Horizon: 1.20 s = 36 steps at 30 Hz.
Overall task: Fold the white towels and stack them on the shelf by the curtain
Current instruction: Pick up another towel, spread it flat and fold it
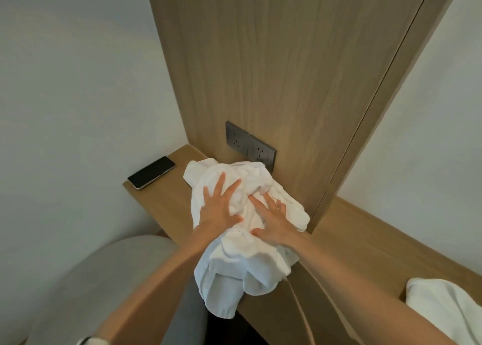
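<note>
A crumpled white towel (242,253) lies in a heap on the narrow wooden shelf (167,201), with its lower part hanging over the front edge. My left hand (219,206) rests flat on the heap, fingers spread. My right hand (273,219) presses flat on it just to the right, fingers apart too. Neither hand grips the cloth. Another white towel (443,308) shows at the lower right edge, partly cut off.
A black phone (151,172) lies on the shelf's left end. A dark double wall socket (250,145) sits on the tall wooden panel (273,70) right behind the towel. A grey rounded cushion or chair (99,279) stands below left.
</note>
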### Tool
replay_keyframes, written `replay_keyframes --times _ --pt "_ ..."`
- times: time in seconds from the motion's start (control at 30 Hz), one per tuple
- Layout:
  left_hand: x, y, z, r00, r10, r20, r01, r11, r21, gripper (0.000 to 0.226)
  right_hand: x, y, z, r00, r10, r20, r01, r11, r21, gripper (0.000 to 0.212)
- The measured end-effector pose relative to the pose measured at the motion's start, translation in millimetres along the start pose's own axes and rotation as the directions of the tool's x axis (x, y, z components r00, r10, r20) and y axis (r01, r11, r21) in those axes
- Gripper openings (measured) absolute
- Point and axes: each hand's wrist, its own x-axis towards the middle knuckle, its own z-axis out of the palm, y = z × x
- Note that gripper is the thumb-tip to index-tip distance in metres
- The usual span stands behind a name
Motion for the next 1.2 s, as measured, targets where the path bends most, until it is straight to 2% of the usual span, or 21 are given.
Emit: replay_keyframes --times 0.17,0.27,0.33,0.43,0.6,0.73,0.97,1.07,1.2 --pt "-13 6 -9 0.999 0.025 0.037 -0.029 0.993 0.111 0.089 -16 -9 -8 0.998 0.069 0.005 -0.069 0.997 0.023 0.080" --pt "-29 14 -21 0.998 0.031 0.058 -0.036 0.995 0.093 0.088 -38 -17 -17 0.990 0.098 -0.099 -0.090 0.993 0.079 0.064" --pt "-43 20 -31 0.997 0.075 0.017 -0.076 0.993 0.086 0.087 -59 -21 -21 0.974 0.132 -0.183 -0.112 0.987 0.113 0.056" --pt "-69 34 -40 0.961 0.250 -0.122 -0.232 0.963 0.139 0.079 -96 -24 -24 0.938 0.188 -0.292 -0.147 0.977 0.155 0.048" --pt "-116 70 -34 0.834 0.497 -0.239 -0.511 0.860 0.005 0.058 -170 -21 -23 0.844 0.293 -0.450 -0.218 0.953 0.211 0.040" --pt "-146 99 -9 0.785 0.600 -0.155 -0.612 0.789 -0.046 0.054 -235 -9 -12 0.756 0.399 -0.520 -0.294 0.916 0.274 0.038" --pt "-187 153 38 0.711 0.700 0.068 -0.681 0.710 -0.182 0.053 -327 23 7 0.588 0.602 -0.541 -0.445 0.799 0.405 0.036" --pt "-198 172 64 0.677 0.713 0.182 -0.687 0.701 -0.192 0.052 -358 37 14 0.519 0.666 -0.535 -0.490 0.745 0.452 0.034" --pt "-200 191 100 0.671 0.669 0.320 -0.640 0.740 -0.206 0.051 -388 62 18 0.485 0.694 -0.532 -0.515 0.718 0.468 0.032"
